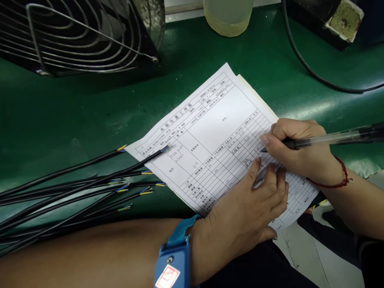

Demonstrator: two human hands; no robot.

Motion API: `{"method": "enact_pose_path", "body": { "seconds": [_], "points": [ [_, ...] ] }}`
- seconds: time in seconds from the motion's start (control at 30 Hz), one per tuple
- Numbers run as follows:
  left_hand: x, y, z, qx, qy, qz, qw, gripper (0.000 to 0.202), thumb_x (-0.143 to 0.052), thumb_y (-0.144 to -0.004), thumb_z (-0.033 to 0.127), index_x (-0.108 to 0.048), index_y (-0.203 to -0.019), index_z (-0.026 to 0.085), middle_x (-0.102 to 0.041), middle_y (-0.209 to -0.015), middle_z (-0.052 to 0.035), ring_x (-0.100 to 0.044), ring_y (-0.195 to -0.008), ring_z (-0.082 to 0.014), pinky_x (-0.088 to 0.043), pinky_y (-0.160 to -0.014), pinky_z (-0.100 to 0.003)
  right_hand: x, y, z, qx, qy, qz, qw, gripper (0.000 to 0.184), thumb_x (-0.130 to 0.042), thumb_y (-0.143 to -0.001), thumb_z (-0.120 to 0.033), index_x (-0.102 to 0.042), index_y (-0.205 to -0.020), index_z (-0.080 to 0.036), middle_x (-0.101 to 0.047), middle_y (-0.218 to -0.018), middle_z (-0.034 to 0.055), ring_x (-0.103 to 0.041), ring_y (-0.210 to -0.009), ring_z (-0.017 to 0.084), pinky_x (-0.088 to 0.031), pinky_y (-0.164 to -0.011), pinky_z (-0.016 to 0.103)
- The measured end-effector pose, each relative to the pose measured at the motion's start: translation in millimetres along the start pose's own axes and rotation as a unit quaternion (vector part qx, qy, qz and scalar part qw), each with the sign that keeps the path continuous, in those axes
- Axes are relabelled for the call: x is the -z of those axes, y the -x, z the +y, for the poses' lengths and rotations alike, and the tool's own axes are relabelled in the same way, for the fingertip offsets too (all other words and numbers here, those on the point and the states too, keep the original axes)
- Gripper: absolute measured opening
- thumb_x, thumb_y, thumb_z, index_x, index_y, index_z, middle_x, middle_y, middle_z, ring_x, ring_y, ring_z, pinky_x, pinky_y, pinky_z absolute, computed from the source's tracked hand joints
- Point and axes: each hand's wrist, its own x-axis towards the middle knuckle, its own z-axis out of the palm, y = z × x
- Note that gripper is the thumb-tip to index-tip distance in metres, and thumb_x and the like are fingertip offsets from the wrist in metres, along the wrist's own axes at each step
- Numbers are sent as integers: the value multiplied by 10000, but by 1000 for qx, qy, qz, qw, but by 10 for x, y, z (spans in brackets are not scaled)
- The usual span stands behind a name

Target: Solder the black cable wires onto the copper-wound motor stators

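A printed form sheet [210,132] with a table of boxes lies tilted on the green mat [75,120]. My right hand [300,148], with a red string bracelet at the wrist, is closed round a clear pen [336,138] whose tip touches a box at the sheet's right side. My left hand [249,216] rests palm down on the lower part of the sheet, fingers stretched out flat, holding nothing. A blue wrist strap [175,256] circles my left wrist.
Several black cables [75,188] with stripped coloured ends lie at the left, one reaching onto the sheet. A black wire-guard fan [78,36] stands at the back left, a pale plastic container [228,16] behind the sheet, and a black cord [312,72] runs at the right.
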Motion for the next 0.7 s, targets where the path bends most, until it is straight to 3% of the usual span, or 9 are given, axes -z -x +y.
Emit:
{"method": "enact_pose_path", "body": {
  "seconds": [0.3, 0.5, 0.7],
  "points": [
    [7, -1, -1, -3, 0, -5, 1000, 764, -500, -912, 674, -511, -1453, 134, -473, -1544, -140, -410, -1389, -354, -316, -1172, -552, 11, -1, 6, 25, -20, -23, 999, 422, -651, -916, -151, -393, -591, -225, -429, -529, -51, -334, -456, 86, -302, -408, 281],
    [11, -5, 4, -2, -3, -9, 1000, 765, -500, -909, 680, -513, -1452, 141, -474, -1543, -139, -420, -1382, -349, -334, -1164, -549, 9, -7, 6, 25, -1, 3, 1000, 447, -640, -930, -189, -365, -579, -221, -391, -517, -54, -325, -461, 85, -282, -404, 273],
    [4, 6, 1, 0, 1, -3, 1000, 739, -490, -923, 661, -520, -1445, 140, -472, -1545, -136, -412, -1386, -346, -318, -1171, -544, 26, -5, 4, 11, -16, -22, 1000, 445, -661, -931, -253, -391, -577, -228, -424, -530, -42, -340, -462, 101, -316, -425, 303]
  ]
}}
